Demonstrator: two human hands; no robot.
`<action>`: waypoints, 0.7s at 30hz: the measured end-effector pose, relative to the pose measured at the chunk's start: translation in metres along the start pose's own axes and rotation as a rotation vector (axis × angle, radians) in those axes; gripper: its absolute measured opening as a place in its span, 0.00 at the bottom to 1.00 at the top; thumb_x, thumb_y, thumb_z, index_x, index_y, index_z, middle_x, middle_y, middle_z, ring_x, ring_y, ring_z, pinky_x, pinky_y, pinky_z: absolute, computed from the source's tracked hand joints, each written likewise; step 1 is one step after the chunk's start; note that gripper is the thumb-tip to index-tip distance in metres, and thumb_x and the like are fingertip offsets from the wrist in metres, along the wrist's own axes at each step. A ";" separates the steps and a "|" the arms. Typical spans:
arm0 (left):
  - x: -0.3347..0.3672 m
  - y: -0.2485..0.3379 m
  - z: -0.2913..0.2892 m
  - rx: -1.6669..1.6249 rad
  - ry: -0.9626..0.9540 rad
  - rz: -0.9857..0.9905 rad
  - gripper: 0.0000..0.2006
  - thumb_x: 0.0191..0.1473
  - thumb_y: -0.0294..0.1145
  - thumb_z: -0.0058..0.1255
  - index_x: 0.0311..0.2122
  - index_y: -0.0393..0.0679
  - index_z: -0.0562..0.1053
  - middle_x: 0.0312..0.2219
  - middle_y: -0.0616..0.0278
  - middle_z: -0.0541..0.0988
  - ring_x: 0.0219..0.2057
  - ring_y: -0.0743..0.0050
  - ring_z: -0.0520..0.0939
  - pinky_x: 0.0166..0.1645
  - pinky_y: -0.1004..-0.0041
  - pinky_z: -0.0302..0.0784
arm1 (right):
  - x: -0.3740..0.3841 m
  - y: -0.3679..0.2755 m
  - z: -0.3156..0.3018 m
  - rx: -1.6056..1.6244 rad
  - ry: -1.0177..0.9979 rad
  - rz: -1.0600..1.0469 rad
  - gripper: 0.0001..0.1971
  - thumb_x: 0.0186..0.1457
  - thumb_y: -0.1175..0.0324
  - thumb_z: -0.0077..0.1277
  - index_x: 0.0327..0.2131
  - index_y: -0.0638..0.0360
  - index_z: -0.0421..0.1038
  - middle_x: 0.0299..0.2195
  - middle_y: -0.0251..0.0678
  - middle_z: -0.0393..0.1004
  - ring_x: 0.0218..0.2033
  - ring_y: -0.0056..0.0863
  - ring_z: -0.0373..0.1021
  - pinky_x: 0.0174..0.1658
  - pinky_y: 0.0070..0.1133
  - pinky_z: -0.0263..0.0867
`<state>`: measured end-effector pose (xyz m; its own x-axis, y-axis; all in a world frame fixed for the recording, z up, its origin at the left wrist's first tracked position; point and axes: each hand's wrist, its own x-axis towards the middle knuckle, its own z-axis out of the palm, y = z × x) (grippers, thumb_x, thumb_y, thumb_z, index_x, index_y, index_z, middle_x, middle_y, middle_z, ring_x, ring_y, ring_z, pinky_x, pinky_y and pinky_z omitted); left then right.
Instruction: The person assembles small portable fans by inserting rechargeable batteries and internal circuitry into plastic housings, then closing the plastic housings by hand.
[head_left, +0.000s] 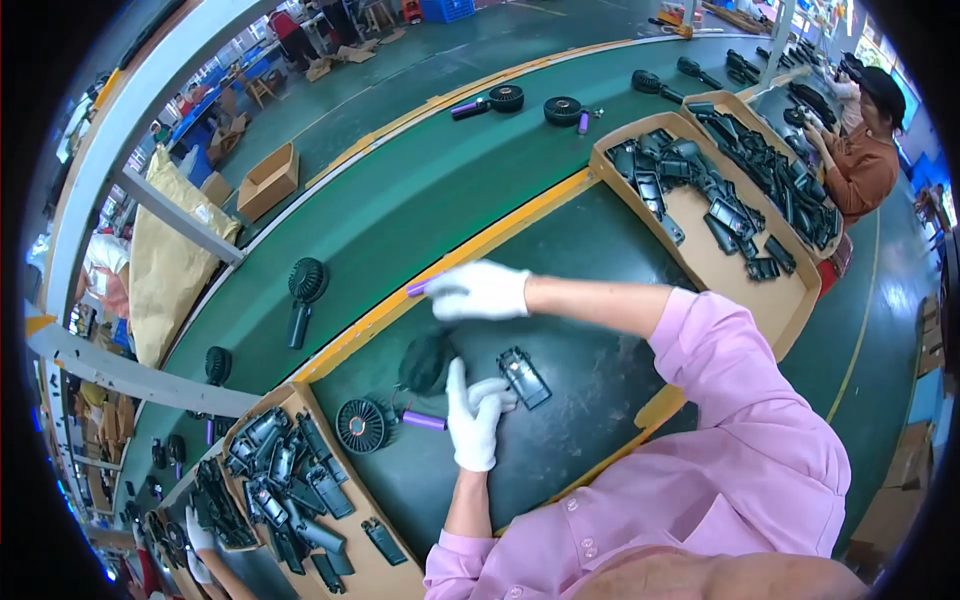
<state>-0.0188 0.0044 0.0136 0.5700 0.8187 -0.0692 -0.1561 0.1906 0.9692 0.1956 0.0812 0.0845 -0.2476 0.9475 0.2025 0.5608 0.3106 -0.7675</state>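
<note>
My right hand [478, 291], in a white glove, is closed on a purple cylindrical battery cell [420, 287] near the yellow edge strip. My gloved left hand [476, 415] is lower on the green worktop, fingers spread. Beside its extended finger is a blurred, dark round fan head [427, 362]; whether they touch is unclear. To the right of the left hand lies a black handle shell [524, 378] with its inside showing. On the left, another round fan head [362, 426] lies beside a second purple cell [425, 420].
Cardboard trays of black shells stand at left [385, 500] and right [790, 315]. Beyond the yellow strip, a green conveyor [400, 200] carries handheld fans [306, 290] and fan heads with purple cells [505, 98]. A person in brown [865, 165] works at far right; another person's gloved hand [198, 530] is lower left.
</note>
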 end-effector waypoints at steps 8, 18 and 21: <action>0.016 0.009 0.014 -0.130 0.292 0.030 0.42 0.52 0.20 0.36 0.66 0.49 0.29 0.44 0.39 0.72 0.34 0.56 0.80 0.39 0.66 0.77 | 0.098 0.187 -0.224 -0.604 0.589 0.483 0.35 0.41 0.46 0.57 0.48 0.63 0.69 0.47 0.52 0.70 0.50 0.44 0.68 0.52 0.31 0.64; 0.002 -0.009 0.016 0.104 0.426 -0.026 0.40 0.53 0.39 0.54 0.64 0.38 0.46 0.29 0.45 0.78 0.27 0.60 0.81 0.36 0.69 0.78 | 0.163 0.348 -0.293 -0.731 0.726 0.877 0.55 0.33 0.38 0.61 0.63 0.52 0.49 0.55 0.49 0.62 0.56 0.45 0.62 0.57 0.32 0.60; -0.007 -0.018 0.011 0.148 0.433 -0.004 0.36 0.54 0.38 0.53 0.62 0.36 0.50 0.29 0.43 0.78 0.27 0.60 0.81 0.35 0.70 0.79 | 0.165 0.349 -0.289 -0.681 0.820 0.848 0.49 0.33 0.42 0.62 0.60 0.51 0.56 0.53 0.47 0.63 0.54 0.43 0.63 0.56 0.31 0.62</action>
<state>-0.0105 -0.0105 -0.0006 0.1755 0.9752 -0.1349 -0.0201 0.1406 0.9899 0.5787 0.3675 0.0260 0.7677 0.5632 0.3057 0.6388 -0.6348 -0.4346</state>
